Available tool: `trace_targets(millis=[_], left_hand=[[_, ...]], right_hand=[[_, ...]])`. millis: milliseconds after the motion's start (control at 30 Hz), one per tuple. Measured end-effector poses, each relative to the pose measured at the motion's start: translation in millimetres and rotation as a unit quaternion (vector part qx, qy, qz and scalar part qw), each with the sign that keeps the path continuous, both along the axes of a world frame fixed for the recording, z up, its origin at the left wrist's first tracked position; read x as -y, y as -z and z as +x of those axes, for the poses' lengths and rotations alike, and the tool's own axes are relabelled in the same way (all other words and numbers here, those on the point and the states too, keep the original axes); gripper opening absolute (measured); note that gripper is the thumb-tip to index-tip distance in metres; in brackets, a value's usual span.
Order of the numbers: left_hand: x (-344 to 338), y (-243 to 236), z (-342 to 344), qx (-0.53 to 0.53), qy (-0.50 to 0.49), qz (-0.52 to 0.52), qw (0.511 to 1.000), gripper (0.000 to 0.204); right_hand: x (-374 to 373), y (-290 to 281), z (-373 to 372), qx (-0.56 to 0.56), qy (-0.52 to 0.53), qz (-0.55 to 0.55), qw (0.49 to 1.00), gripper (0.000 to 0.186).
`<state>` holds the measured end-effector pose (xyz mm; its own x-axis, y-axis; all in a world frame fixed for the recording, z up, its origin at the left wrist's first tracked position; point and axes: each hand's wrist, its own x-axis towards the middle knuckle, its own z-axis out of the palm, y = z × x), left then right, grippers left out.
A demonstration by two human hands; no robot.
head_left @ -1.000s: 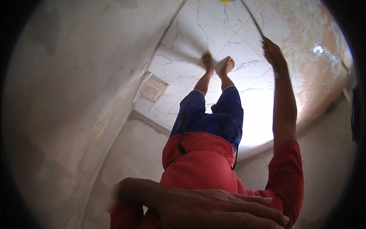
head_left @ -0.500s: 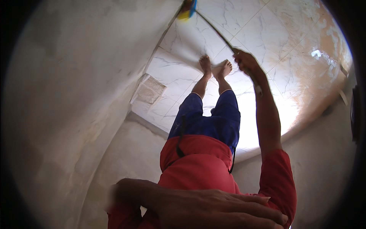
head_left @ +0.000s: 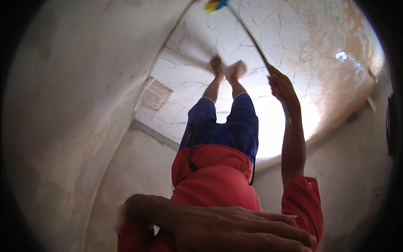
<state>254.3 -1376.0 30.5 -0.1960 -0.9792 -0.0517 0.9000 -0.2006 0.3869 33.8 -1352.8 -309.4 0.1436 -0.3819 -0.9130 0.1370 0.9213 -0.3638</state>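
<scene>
My right hand (head_left: 283,86), out in front at the right, is closed round the thin dark stick of a long-handled broom (head_left: 251,37). The stick slants away to the upper left, and its other end sticks out below my hand along the forearm. At the top edge is the blurred blue and yellow broom head (head_left: 216,5), partly cut off, by the white marbled tile floor (head_left: 268,31). Across my chest, close to the camera, lies my left hand (head_left: 241,229), flat with fingers stretched out and holding nothing.
A bare plastered wall (head_left: 75,105) runs along the left. At its foot is a square, grate-like panel (head_left: 156,95) in the floor. My bare feet (head_left: 217,66) stand on the tiles. Brownish dirt (head_left: 350,54) and white smears cover the floor at the right.
The broom head has swung slightly right and farther off, away from the left wall. My right hand has shifted right and a little nearer. One foot has moved; my left hand stays put.
</scene>
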Motion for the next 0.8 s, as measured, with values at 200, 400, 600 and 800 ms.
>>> trace_targets(millis=[200, 400, 600, 800], left_hand=[[-3, -3, -4, -0.008, 0.031, 0.027, 0.999, 0.098], [-2, 1, 10, -0.006, 0.004, -0.033, 0.999, 0.098], [4, 2, -9, 0.023, -0.091, 0.008, 0.996, 0.098], [-2, -2, -15, 0.002, -0.015, 0.046, 0.999, 0.098]], right_hand=[[66, 120, -56, 0.029, 0.067, 0.035, 0.997, 0.022], [-10, 28, -149, -0.156, 0.205, -0.006, 0.966, 0.024], [-53, -1, -45, -0.011, 0.116, 0.01, 0.993, 0.051], [25, 90, 11, -0.037, -0.074, -0.009, 0.997, 0.036]])
